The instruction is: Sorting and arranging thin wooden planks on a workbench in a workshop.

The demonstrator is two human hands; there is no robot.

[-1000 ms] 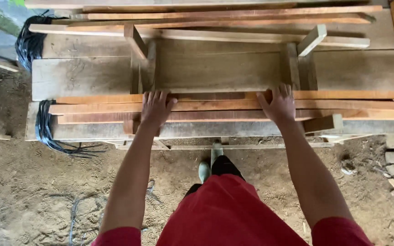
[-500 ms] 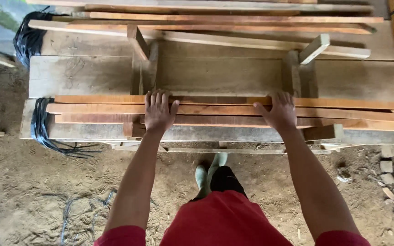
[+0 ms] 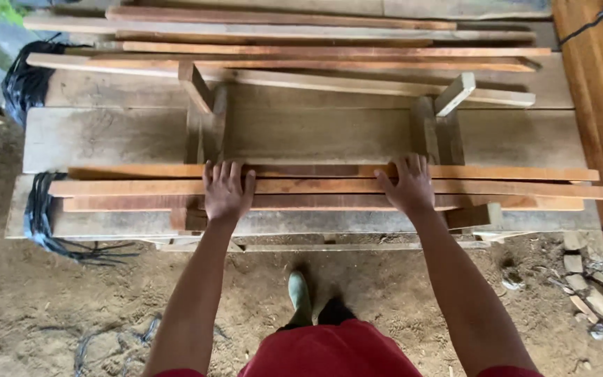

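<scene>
On workbench [image 3: 106, 136] near edge, three long slats [image 3: 315, 187] lie side by side. L hand [image 3: 226, 190] & R hand [image 3: 407, 185] rest flat, fingers spread, on slats; boot [image 3: 300, 297] at 6 o'clock.

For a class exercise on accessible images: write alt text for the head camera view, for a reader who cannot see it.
A person's left hand and right hand press flat, fingers spread, on long reddish-brown wooden slats lying lengthwise on a grey plank workbench. More slats lie behind; a green rubber boot stands on dirt below.
</scene>
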